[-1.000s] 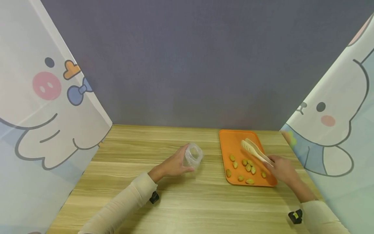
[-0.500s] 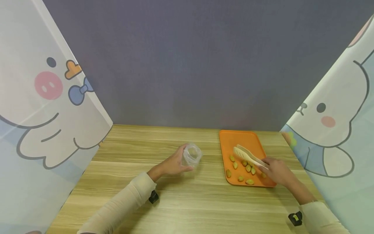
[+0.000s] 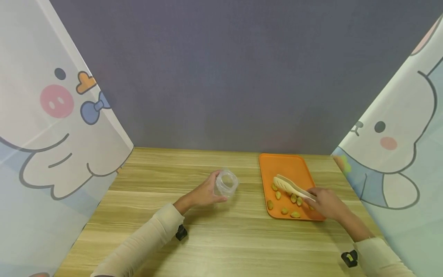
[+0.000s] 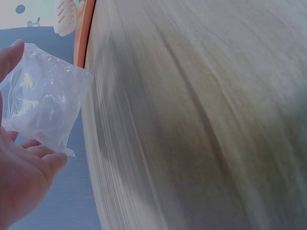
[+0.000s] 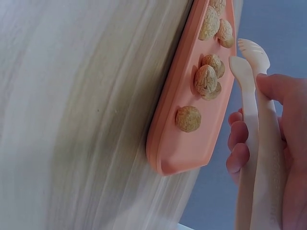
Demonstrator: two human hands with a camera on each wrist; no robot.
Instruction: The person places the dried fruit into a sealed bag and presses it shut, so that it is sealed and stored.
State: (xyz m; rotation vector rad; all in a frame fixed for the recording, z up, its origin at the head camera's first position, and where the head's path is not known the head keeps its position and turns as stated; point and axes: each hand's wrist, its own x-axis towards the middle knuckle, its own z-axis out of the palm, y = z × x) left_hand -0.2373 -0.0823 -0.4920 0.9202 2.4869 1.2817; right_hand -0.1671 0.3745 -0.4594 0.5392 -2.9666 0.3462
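Observation:
My left hand (image 3: 205,192) holds a clear plastic bag (image 4: 48,96) with its mouth facing up, thumb on one side and fingers on the other. Right of it lies an orange tray (image 3: 287,163) bearing several wrinkled yellow-brown dried fruits (image 5: 188,119). My right hand (image 3: 328,204) grips cream serving tongs (image 3: 288,187) by the arms, thumb on one arm and fingers round the other. The slotted tong tips hover over the tray's left side, above some fruits. In the right wrist view the tips stand slightly apart, with nothing visible between them.
The wood-grain table (image 3: 214,246) carries the tray at its right. A grey panel (image 3: 221,77) rises at the back. Cartoon-printed panels (image 3: 398,173) flank both sides. Black wrist cameras (image 3: 349,258) hang at both cuffs.
My right hand has brought the tongs left and toward me across the tray, with their tips closing somewhat. The left hand and bag have shifted very slightly left.

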